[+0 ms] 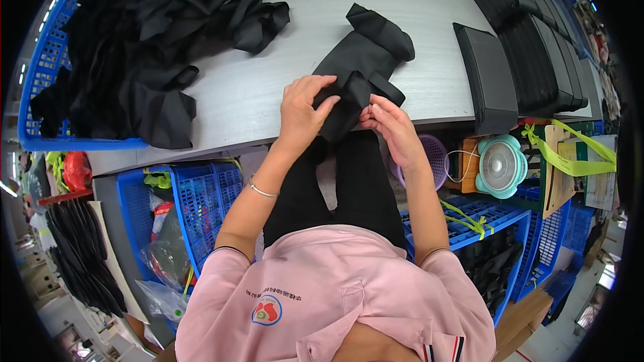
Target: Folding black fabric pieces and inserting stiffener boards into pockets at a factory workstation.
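Observation:
A black fabric piece with folded flaps lies across the near edge of the grey table, its lower end hanging over toward my lap. My left hand grips its left side, thumb and fingers curled at the cloth. On the other side my right hand is closed in a pinch at the fabric's right edge, near a loose strap-like flap; the fingertips partly hide what they pinch.
Loose black fabric pieces heap over a blue basket at the left. Stacks of flat black pieces stand at the right of the table. Below are a blue crate, a turquoise fan and a purple basket.

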The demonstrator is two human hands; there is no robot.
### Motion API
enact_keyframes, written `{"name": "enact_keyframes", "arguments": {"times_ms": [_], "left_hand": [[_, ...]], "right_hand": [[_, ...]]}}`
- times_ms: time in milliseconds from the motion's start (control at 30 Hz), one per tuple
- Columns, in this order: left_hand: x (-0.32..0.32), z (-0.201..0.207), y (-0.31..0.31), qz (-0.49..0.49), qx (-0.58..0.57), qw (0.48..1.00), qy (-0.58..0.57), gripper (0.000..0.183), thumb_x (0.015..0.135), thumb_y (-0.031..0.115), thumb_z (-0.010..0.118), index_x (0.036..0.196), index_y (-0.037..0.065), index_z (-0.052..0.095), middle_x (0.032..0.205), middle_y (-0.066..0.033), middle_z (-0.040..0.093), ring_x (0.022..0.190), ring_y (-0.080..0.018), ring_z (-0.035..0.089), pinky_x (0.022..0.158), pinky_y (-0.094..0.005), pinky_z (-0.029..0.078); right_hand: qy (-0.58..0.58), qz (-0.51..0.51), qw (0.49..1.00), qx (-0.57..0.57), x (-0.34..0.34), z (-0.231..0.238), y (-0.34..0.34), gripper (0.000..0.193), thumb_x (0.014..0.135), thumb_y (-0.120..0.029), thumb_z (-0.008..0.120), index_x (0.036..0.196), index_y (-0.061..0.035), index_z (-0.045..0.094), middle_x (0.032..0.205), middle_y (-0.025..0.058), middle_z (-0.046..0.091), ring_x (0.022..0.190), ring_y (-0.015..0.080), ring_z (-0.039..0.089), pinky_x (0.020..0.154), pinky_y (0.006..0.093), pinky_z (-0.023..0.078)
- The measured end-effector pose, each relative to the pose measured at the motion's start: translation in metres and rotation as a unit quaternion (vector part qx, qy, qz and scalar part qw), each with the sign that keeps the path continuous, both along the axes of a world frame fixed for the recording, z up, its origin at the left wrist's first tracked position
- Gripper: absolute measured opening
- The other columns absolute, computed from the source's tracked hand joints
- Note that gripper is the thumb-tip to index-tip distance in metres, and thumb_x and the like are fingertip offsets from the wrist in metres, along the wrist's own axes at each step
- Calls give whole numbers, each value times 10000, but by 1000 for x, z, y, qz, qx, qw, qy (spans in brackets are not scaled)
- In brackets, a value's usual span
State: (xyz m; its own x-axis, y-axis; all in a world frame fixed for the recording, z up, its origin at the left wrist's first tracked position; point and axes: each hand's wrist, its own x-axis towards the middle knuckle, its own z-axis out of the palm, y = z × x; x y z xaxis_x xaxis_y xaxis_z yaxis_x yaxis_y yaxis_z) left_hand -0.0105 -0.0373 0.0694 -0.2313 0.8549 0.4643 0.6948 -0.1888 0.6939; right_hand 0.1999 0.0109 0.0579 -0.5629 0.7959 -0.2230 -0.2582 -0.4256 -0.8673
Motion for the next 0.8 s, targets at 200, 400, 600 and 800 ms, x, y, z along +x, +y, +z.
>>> {"name": "enact_keyframes", "arguments": {"times_ms": [200, 400, 600, 800], "left_hand": [[13, -20, 7, 97, -11, 992, -79, 356, 769, -31, 727, 1105, 50, 643, 998, -102, 651, 892, -245, 633, 806, -371, 501], [17, -33, 12, 81, -18, 991, -106, 317, 800, -117, 621, 1081, 28, 642, 935, -112, 637, 757, -243, 621, 707, -346, 509], [15, -35, 7, 75, -31, 993, -86, 368, 793, -135, 600, 1116, 38, 639, 919, -119, 621, 783, -252, 609, 708, -344, 493], [3, -28, 2, 106, 35, 985, -133, 339, 778, -130, 588, 1049, 39, 700, 945, -85, 643, 718, -171, 589, 645, -285, 482]], "right_hand": [[-31, 51, 998, -23, -11, 17, 10, 441, 988, -249, 614, 1352, -9, 546, 1106, 34, 641, 940, 106, 605, 786, 242, 499], [-40, 79, 995, -55, -31, 15, 14, 316, 978, -219, 637, 1230, -32, 595, 1025, 14, 631, 868, 83, 610, 690, 222, 487], [-63, 64, 996, -25, -53, 8, 12, 260, 918, -300, 727, 1013, -91, 606, 780, -53, 597, 631, 43, 542, 591, 214, 420], [-235, -111, 947, 189, -47, 1, 10, 163, 850, -167, 737, 848, -74, 604, 588, -9, 549, 511, 126, 552, 495, 287, 418]]}}
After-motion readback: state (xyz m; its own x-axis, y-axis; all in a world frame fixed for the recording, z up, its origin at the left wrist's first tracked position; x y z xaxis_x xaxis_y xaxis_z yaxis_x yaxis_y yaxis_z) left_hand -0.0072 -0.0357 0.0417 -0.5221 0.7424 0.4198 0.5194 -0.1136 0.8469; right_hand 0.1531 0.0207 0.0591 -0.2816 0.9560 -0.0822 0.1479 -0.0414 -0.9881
